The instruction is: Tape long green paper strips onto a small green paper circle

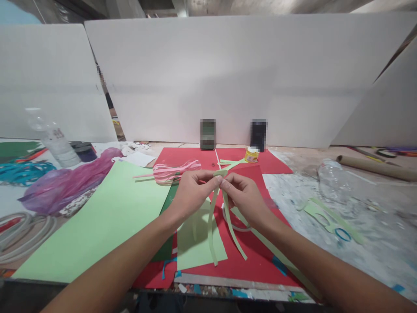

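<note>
My left hand and my right hand meet over the table, thumbs and fingertips pinched on a light green paper piece. Two narrow green paper strips hang from it, spread apart toward me. Whether the strips are one piece with the part in my fingertips, I cannot tell. Beneath them lie a light green sheet and red paper. Partly behind my right hand is a pale ring. A pink striped paper shape on a stick lies beyond my left hand.
A large green sheet spreads to the left, beside a purple plastic bag and a bottle. A yellow tape roll sits behind. Two phones lean on a white board. Green scraps lie right.
</note>
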A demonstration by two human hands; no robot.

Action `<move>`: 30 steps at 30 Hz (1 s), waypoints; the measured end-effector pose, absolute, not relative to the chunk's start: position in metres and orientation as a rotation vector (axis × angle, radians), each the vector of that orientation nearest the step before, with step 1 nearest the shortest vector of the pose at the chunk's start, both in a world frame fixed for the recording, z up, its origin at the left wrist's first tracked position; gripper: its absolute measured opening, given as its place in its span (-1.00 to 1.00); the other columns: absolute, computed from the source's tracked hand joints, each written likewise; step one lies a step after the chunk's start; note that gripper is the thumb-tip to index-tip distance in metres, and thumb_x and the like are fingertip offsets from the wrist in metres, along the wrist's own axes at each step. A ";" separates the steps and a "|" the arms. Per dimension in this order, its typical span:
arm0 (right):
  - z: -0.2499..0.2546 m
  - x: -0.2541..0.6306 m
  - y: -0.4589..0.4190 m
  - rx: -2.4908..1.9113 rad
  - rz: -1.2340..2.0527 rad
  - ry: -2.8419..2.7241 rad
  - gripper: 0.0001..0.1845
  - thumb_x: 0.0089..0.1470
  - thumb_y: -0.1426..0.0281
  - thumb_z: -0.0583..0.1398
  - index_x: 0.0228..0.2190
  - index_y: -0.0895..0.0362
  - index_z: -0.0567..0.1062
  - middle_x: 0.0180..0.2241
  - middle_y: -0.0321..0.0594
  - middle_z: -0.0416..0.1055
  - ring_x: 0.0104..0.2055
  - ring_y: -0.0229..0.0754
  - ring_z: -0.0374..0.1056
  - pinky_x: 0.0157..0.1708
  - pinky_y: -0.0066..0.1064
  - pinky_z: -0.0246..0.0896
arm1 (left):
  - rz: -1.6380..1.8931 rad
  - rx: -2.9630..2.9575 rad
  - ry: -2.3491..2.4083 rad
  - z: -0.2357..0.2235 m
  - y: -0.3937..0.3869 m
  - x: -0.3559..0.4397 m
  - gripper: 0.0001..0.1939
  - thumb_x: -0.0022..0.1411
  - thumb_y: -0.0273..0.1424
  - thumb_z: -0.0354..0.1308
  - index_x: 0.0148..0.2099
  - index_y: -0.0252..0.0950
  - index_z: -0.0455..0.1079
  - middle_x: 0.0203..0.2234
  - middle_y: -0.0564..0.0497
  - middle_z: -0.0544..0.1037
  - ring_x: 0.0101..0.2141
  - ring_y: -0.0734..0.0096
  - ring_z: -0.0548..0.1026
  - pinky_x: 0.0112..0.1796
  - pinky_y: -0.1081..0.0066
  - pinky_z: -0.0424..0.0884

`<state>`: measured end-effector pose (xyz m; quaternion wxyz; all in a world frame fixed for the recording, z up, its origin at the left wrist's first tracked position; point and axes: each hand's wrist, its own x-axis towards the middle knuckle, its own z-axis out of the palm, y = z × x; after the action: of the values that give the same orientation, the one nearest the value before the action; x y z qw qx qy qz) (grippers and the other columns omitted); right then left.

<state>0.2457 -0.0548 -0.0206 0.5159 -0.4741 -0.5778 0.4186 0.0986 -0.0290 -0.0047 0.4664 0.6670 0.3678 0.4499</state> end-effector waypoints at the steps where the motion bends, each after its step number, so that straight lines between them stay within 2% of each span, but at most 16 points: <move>1: -0.020 0.246 -0.055 -1.140 1.002 -1.392 -0.65 0.08 0.20 0.20 -0.59 0.12 0.26 -0.72 -0.44 0.11 -0.66 -0.36 0.04 -0.64 -0.48 -0.04 | 1.100 1.631 0.910 -0.005 -0.029 0.099 -0.79 0.15 -0.28 0.17 -0.27 -0.30 0.55 -0.40 -0.01 0.57 -0.33 0.37 0.45 -0.27 0.40 0.33; 5: -0.018 0.246 -0.057 -1.136 1.020 -1.417 -0.67 0.07 0.20 0.20 -0.57 0.12 0.28 -0.68 -0.42 0.15 -0.65 -0.35 0.09 -0.62 -0.47 0.01 | 1.084 1.609 0.902 -0.004 -0.027 0.098 -0.77 0.15 -0.26 0.17 -0.38 -0.32 0.51 -0.50 0.03 0.50 -0.39 0.42 0.40 -0.32 0.42 0.29; 10: -0.015 0.249 -0.055 -1.142 1.045 -1.534 -0.75 0.01 0.22 0.23 -0.50 0.16 0.44 -0.57 -0.33 0.28 -0.55 -0.31 0.16 -0.54 -0.45 0.11 | 1.113 1.539 0.867 -0.003 -0.021 0.093 -0.74 0.17 -0.20 0.16 -0.41 -0.30 0.44 -0.51 0.09 0.41 -0.43 0.48 0.33 -0.31 0.44 0.26; 16: -0.021 0.248 -0.055 -1.241 1.004 -1.666 -0.75 0.00 0.24 0.23 -0.55 0.17 0.50 -0.59 -0.28 0.35 -0.53 -0.29 0.22 -0.51 -0.44 0.12 | 1.184 1.355 0.766 0.002 -0.013 0.084 -0.76 0.13 -0.21 0.22 -0.33 -0.31 0.47 -0.45 0.05 0.44 -0.37 0.46 0.37 -0.27 0.44 0.30; 21: -0.018 0.260 -0.056 -1.356 1.085 -1.966 -0.68 0.03 0.24 0.17 -0.64 0.15 0.46 -0.68 -0.29 0.35 -0.64 -0.29 0.21 -0.63 -0.44 0.02 | 1.244 0.964 0.614 0.019 -0.002 0.069 -0.85 0.14 -0.34 0.21 -0.36 -0.33 0.45 -0.52 0.05 0.45 -0.48 0.47 0.41 -0.32 0.41 0.41; 26: 0.009 0.317 -0.028 -1.485 0.755 -2.110 -0.81 -0.01 0.28 0.20 -0.49 0.10 0.58 -0.45 -0.24 0.53 -0.42 -0.20 0.38 -0.45 -0.43 0.19 | 0.997 0.673 0.736 0.013 0.016 0.067 -0.90 0.10 -0.54 0.15 -0.46 -0.39 0.41 -0.64 0.03 0.43 -0.53 0.48 0.45 -0.38 0.45 0.45; 30: 0.016 0.393 0.026 -1.699 0.565 -1.887 -0.75 -0.06 0.18 0.22 -0.43 0.08 0.59 -0.38 -0.23 0.54 -0.38 -0.16 0.40 -0.43 -0.43 0.22 | 0.784 0.673 0.859 -0.006 0.023 0.085 -0.91 0.11 -0.53 0.16 -0.45 -0.39 0.41 -0.62 0.00 0.46 -0.57 0.48 0.44 -0.44 0.45 0.44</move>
<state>0.3929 0.0260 0.0164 0.2670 -0.6293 -0.6992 0.2093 0.0855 0.0234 -0.0064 0.7827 0.3119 0.3979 0.3630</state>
